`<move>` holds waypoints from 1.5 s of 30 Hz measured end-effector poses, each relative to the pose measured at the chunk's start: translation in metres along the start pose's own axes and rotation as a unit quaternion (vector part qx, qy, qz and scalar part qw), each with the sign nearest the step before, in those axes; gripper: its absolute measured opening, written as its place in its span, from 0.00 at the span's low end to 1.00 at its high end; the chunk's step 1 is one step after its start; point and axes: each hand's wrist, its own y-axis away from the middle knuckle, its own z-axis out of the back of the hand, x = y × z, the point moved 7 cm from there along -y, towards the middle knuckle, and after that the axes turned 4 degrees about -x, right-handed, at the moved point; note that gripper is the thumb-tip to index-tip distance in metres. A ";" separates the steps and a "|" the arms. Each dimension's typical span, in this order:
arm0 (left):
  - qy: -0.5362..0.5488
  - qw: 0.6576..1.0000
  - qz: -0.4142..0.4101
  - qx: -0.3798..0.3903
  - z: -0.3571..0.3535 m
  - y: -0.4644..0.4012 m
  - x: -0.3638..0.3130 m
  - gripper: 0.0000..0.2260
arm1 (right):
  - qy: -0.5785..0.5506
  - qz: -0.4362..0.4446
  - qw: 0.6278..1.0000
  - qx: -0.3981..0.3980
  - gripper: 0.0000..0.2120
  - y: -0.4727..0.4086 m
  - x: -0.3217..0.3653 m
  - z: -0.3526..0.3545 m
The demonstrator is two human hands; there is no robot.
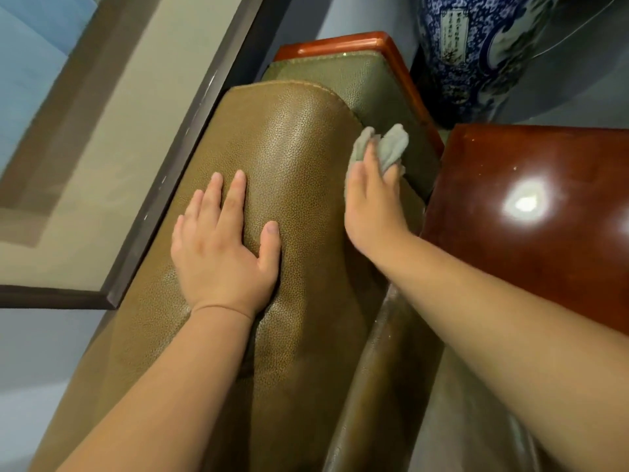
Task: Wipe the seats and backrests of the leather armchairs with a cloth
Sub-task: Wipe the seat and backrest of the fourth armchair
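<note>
**One hand steadies the cushion, the other presses the cloth at its side**

At far left a framed picture point(68, 141) hangs on the wall, its dark frame running close beside the armchair.

The left hand point(221, 247) lies flat on the brown leather backrest cushion point(296, 141), fingers point(235, 199) straight and slightly spread, thumb out to the side; it holds nothing.

To its right, the right hand point(371, 202) reaches down the cushion's right flank. Its fingers are extended and pressed against the grey cloth point(391, 144), which is bunched under and above the fingertips, two folds poking up past them. The cloth sits in the gap where the cushion meets the greener leather armrest point(367, 83). Whether the thumb clamps the cloth cannot be told.

A red-brown wooden rail point(340, 42) edges the armrest. Further right stands a glossy wooden table point(531, 240), with a lamp glare on its top, and behind it a blue-and-white vase point(476, 46).
</note>
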 end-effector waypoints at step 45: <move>0.006 0.996 0.012 0.089 0.003 -0.001 -0.002 0.29 | 0.208 0.106 0.931 0.280 0.39 0.217 0.014 -0.050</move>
